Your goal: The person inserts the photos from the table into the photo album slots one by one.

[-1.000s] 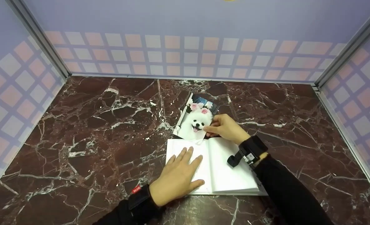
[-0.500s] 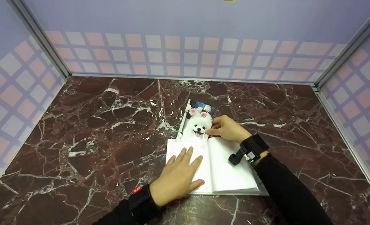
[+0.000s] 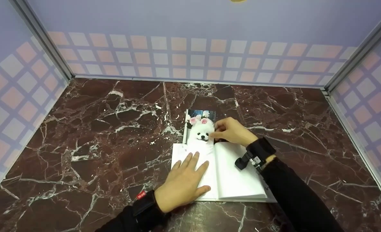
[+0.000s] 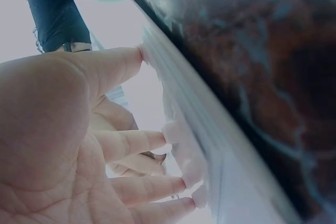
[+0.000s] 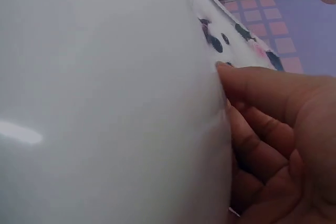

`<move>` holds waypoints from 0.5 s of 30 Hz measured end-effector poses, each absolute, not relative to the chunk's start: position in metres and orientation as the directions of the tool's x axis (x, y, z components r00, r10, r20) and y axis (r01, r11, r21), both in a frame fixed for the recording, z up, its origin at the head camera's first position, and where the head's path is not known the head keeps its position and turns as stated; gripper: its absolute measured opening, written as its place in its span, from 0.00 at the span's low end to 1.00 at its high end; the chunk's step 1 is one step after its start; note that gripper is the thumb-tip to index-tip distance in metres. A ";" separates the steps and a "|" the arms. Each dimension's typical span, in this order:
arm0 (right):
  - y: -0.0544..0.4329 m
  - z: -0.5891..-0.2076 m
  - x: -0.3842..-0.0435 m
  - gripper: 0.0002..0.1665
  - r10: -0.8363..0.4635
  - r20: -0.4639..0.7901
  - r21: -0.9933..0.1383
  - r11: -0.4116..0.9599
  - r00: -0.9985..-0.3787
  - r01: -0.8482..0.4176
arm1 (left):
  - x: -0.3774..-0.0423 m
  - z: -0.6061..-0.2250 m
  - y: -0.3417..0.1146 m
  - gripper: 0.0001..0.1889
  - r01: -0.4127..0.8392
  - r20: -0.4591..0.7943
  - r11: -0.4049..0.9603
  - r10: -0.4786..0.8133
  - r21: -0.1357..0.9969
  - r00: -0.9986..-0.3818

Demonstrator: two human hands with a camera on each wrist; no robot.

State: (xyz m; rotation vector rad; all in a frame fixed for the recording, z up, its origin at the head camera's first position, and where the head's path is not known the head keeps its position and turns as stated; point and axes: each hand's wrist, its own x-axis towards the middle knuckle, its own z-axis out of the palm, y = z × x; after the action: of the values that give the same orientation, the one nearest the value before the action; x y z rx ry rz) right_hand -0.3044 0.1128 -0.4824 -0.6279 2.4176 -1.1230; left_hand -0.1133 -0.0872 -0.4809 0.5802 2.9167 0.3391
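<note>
In the head view a photo album (image 3: 240,174) lies spread on the marble-patterned table, with white pages showing. A photo (image 3: 202,129) of a white dog with pink roses on its head overlaps the top of the left page. Its lower end blends into the page, and how deep it goes is unclear. My right hand (image 3: 233,131) pinches the photo's right edge, thumb on the picture side. The right wrist view shows that hand (image 5: 283,124) beside a glossy white page (image 5: 115,98). My left hand (image 3: 182,182), fingers spread, presses the left page; its fingertips touch the page in the left wrist view.
Dark red marble tabletop (image 3: 113,154) with white veins surrounds the album. Lilac panels with pink and white squares close off the back (image 3: 203,58) and both sides. Small white flecks show on the table left of the photo.
The photo has moved down toward the album, straightened from its tilt, and overlaps the left page more. My right hand keeps its pinch, shifting slightly. The left hand has stayed in place.
</note>
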 end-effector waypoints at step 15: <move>0.108 -0.482 -0.306 0.11 -0.564 -0.127 -0.796 0.548 -0.816 -0.256 | -0.113 -0.482 -0.087 0.41 0.364 -0.102 0.903 0.394 0.228 -0.913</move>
State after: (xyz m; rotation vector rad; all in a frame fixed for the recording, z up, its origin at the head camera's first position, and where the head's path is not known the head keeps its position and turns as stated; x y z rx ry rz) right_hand -0.3061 0.1083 -0.4825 -0.6712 2.4187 -1.1566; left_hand -0.1129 -0.0868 -0.4823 0.5856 2.9211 0.3080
